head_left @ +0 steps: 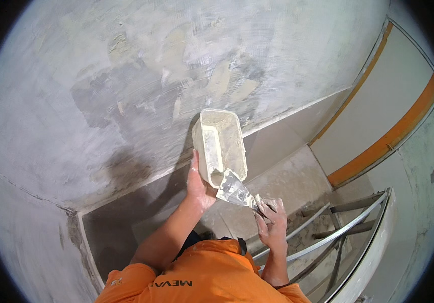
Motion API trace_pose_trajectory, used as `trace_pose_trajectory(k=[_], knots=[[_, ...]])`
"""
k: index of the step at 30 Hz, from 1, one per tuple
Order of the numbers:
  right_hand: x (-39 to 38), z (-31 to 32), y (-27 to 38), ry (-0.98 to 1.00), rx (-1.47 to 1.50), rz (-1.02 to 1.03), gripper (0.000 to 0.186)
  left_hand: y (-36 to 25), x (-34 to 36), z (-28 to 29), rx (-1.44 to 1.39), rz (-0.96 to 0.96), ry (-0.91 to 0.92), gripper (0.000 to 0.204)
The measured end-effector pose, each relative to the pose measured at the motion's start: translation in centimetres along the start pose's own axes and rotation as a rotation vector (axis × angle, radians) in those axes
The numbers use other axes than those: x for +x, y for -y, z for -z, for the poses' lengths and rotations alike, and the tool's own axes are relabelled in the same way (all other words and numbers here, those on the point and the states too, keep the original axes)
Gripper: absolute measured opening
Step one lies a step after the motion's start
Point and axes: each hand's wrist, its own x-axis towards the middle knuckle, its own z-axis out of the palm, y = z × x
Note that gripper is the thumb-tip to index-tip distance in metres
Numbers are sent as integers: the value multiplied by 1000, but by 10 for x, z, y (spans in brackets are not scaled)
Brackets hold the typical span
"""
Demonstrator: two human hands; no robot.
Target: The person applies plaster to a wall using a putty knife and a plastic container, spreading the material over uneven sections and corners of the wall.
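Observation:
A whitish rectangular plastic tub (209, 151) is held up in front of the wall by my left hand (199, 184), its fingers wrapped round the near left side and bottom. Pale filler coats the tub's inner walls. My right hand (272, 219), dusted white, grips a putty knife (235, 192) by its handle. The blade carries smears of pale filler, and its edge lies at the tub's near right corner, apparently touching the rim.
Ahead stands a plastered wall (141, 96) with grey and cream patches. At the right is a white door panel (378, 101) with orange edges. Nearer, at lower right, a metal-framed structure (338, 232) with bars leans close to my right forearm. Tiled floor (297, 177) lies below.

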Motion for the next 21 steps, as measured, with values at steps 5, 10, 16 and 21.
trace_pose_trajectory(k=[5,10,16,21], knots=[[-13,34,-8,8,-8,-30,35,6,2,-1,-41,-107,23,67],[-25,56,-7,-64,12,-201,35,0,-3,6,93,-140,93,69],[-14,66,34,-88,44,-227,35,-16,13,48,224,-153,197,60],[-1,48,66,13,36,-100,31,-32,1,37,346,-220,245,51]])
